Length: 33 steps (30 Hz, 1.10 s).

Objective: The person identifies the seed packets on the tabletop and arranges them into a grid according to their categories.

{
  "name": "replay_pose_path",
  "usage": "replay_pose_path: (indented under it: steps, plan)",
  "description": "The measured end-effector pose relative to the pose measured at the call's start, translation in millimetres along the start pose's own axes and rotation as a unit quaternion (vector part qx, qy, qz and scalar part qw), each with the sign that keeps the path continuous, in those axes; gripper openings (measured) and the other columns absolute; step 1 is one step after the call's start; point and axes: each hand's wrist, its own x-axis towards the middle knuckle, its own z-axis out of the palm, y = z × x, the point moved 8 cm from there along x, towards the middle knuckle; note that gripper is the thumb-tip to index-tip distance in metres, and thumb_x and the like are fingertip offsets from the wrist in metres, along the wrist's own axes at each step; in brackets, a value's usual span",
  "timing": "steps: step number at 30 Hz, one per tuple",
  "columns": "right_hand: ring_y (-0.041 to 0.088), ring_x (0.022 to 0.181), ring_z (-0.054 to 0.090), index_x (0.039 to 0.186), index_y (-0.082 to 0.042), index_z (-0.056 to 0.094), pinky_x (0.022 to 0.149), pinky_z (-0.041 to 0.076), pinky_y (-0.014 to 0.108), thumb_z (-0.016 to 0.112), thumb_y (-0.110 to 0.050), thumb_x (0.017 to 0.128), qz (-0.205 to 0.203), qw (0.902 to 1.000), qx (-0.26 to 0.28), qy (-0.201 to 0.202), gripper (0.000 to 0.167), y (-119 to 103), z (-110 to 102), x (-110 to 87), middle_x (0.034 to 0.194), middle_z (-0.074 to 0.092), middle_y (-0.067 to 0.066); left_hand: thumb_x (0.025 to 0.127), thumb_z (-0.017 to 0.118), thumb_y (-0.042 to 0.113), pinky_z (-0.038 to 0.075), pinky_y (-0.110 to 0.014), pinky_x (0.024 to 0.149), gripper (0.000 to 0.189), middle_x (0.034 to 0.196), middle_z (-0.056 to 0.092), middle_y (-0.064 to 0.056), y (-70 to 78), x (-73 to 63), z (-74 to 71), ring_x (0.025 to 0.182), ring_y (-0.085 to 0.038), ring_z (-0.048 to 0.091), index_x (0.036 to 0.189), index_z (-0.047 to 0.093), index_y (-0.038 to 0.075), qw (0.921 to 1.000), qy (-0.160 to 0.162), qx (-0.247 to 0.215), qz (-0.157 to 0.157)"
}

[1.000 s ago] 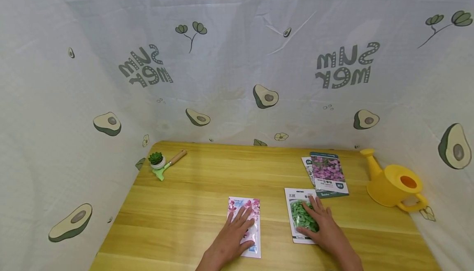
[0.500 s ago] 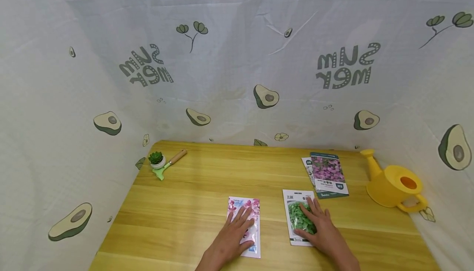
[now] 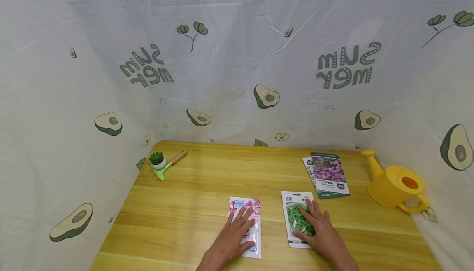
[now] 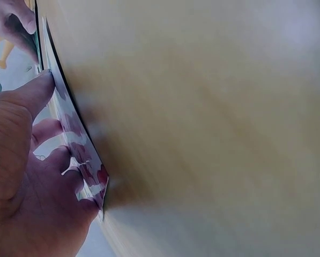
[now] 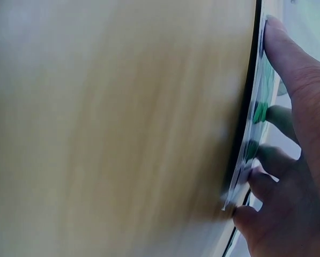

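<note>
Flat on the table near its front lies a pink-flowered seed packet (image 3: 254,234). My left hand (image 3: 232,237) rests on it with fingers spread, the fingertips and thumb touching its face, as the left wrist view also shows. To the right is a white seed packet with a green leaf picture (image 3: 296,217). My right hand (image 3: 323,229) presses on its right half, fingers spread and fairly straight, thumb on the lower part. A gap of bare wood separates the two packets.
Behind the right hand, a purple-flowered seed packet (image 3: 328,170) overlaps another white-edged packet (image 3: 308,168). A yellow watering can (image 3: 394,186) stands at the right edge. At the back left are a small potted succulent (image 3: 157,160) and a green hand tool with wooden handle (image 3: 171,164).
My right hand has slid the green-leaf packet slightly left and toward the front edge, closer to the pink one. The left hand and its packet have stayed in place.
</note>
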Motion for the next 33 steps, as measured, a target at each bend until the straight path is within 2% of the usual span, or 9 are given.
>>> replay_pose_path:
  steps: [10, 17, 33]
  plan:
    - [0.055, 0.160, 0.017, 0.158, -0.006, 0.054, 0.120, 0.013, 0.082, 0.085, -0.060, 0.084, -0.006, 0.9999, 0.010, 0.003, 0.097, -7.8, 0.3, -4.6, 0.173, 0.026, 0.027, 0.103, 0.071, 0.042, 0.029, -0.056, 0.129, 0.062, 0.175, 0.035, -0.005, -0.7, 0.4, 2.2, 0.163, -0.028, 0.029, 0.157, 0.057, 0.016, 0.9999, 0.010, -0.001, 0.006]
    - [0.056, 0.159, 0.020, 0.157, -0.006, 0.056, 0.120, 0.015, 0.081, 0.085, -0.060, 0.084, -0.007, 1.0000, -0.001, 0.003, 0.095, -12.1, 2.1, -6.0, 0.172, 0.029, 0.027, 0.103, 0.072, 0.041, 0.029, -0.056, 0.129, 0.062, 0.175, 0.035, -0.005, 0.3, 0.0, 1.2, 0.163, -0.029, 0.030, 0.157, 0.057, 0.016, 1.0000, 0.003, 0.001, 0.001]
    - [0.055, 0.159, 0.018, 0.156, -0.005, 0.056, 0.121, 0.014, 0.081, 0.084, -0.062, 0.083, 0.010, 0.9999, -0.009, 0.000, 0.097, -19.8, 9.1, -9.3, 0.173, 0.028, 0.027, 0.103, 0.071, 0.043, 0.030, -0.055, 0.130, 0.063, 0.175, 0.035, -0.005, 1.2, -0.5, 0.4, 0.163, -0.028, 0.030, 0.157, 0.056, 0.016, 1.0000, 0.005, 0.008, 0.001]
